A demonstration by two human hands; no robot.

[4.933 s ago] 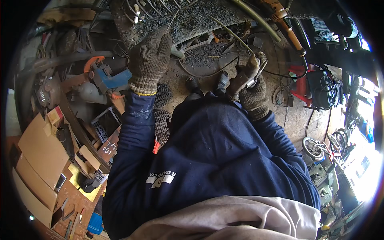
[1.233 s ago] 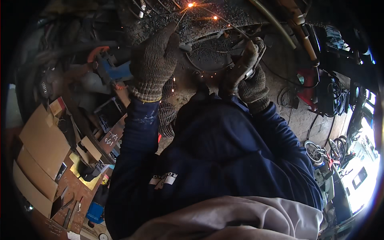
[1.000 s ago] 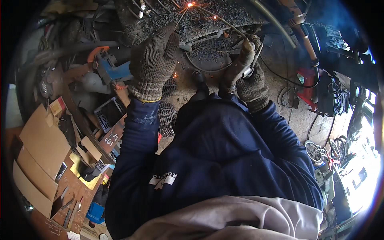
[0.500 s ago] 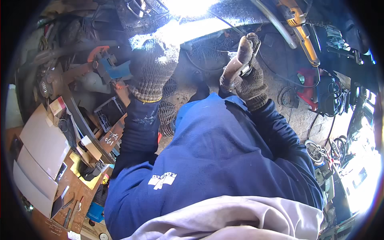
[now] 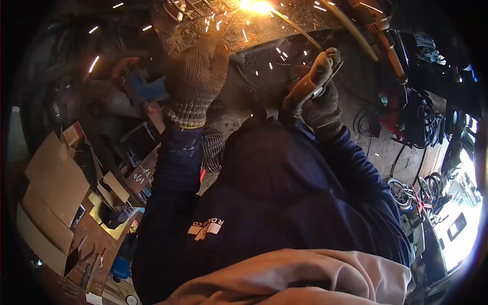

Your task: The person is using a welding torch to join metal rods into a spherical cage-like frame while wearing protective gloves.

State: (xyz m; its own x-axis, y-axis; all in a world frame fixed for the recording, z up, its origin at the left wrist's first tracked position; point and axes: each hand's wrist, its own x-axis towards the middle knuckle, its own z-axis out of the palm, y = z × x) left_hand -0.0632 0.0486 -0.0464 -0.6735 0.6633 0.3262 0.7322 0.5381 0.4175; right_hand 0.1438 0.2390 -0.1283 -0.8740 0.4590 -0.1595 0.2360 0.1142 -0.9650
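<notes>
My right hand (image 5: 324,108), in a grey knit glove, is closed round a welding electrode holder (image 5: 311,80). From its jaws a thin welding rod (image 5: 299,29) slants up and left to a bright arc (image 5: 258,6) on a metal workpiece (image 5: 264,28). Sparks fly out around the arc. My left hand (image 5: 197,79), also in a knit glove, is at the workpiece's near edge, left of the arc. Its back faces me and its fingers look curled; a thin line runs from beside them toward the arc, and what they grip is hidden.
Left of my left arm are a blue vise (image 5: 145,87) and a bench with cardboard (image 5: 51,175). A yellow power tool (image 5: 387,48) lies at upper right. Cables and a red machine (image 5: 390,117) stand right, with a bicycle wheel (image 5: 399,194) beyond. A wire coil (image 5: 212,150) lies below.
The white glare has shrunk to an orange arc with flying sparks, and the scene is darker. My right hand and the holder have shifted slightly right. My left hand stays nearly in place.
</notes>
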